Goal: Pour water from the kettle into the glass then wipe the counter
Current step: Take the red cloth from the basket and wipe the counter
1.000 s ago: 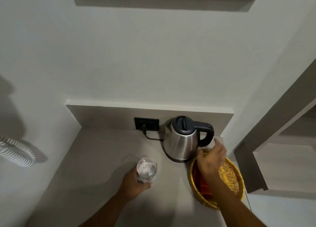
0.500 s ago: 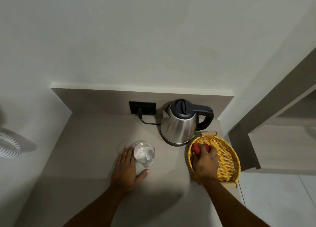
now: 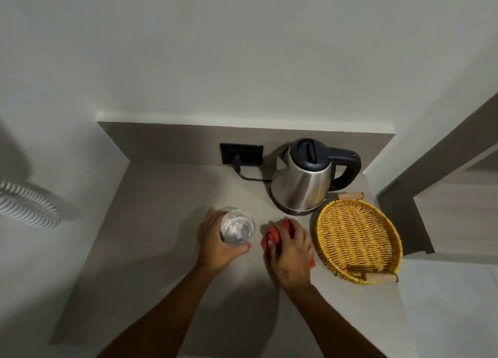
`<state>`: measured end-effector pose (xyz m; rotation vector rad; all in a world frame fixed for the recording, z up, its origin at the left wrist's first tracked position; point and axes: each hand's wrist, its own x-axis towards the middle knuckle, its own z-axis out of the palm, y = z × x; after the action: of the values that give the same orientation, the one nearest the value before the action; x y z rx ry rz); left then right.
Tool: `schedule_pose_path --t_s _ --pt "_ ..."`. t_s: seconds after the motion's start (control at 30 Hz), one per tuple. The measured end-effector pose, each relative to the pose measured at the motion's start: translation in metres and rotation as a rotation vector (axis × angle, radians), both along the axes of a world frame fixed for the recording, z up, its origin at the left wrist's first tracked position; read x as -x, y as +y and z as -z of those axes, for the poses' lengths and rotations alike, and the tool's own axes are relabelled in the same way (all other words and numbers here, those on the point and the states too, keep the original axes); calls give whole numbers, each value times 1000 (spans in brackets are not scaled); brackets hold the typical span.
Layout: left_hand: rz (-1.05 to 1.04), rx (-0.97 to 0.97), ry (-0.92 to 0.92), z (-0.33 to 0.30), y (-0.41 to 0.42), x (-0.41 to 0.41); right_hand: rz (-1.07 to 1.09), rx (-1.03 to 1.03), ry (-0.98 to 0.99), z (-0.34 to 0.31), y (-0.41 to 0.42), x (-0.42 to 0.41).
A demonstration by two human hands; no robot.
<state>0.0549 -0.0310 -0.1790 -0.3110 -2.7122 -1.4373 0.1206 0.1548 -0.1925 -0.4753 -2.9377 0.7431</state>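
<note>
A steel kettle (image 3: 301, 185) with a black lid and handle stands on its base at the back right of the grey counter (image 3: 161, 222). A clear glass (image 3: 237, 227) holding water stands in front of it, and my left hand (image 3: 215, 243) is wrapped around the glass. Just to the right, my right hand (image 3: 292, 249) presses down on a red cloth (image 3: 273, 235) lying on the counter between the glass and the basket. Most of the cloth is hidden under my palm.
A yellow wicker basket (image 3: 355, 239) with wooden handles sits at the counter's right edge. The kettle's cord runs to a black wall socket (image 3: 241, 154). A white coiled hose (image 3: 27, 206) hangs on the left wall. The counter drops off on the right.
My right hand has lifted the red cloth out of the basket and set it on the counter to the left. My left hand has closed around the glass.
</note>
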Motion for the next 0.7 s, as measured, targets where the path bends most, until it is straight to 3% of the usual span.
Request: schedule_pose_path --t_s 0.17,0.27,0.37,0.47,0.6,0.7 --pt "-135 17 -21 -14 -50 -4 -109 -7 -8 3 -29 46" --pt "-150 11 -25 -21 -73 0 -398 -38 -24 1 -62 44" --pt "-159 48 -7 -27 -89 6 -670 -93 29 16 -64 -7" --pt "-174 46 30 -32 -96 3 -498 -105 32 21 -21 -33" --pt "-180 40 11 -35 -93 -3 -210 -154 -40 13 -8 31" --pt "-172 44 -37 -34 -88 -2 -305 -147 -69 4 -42 63"
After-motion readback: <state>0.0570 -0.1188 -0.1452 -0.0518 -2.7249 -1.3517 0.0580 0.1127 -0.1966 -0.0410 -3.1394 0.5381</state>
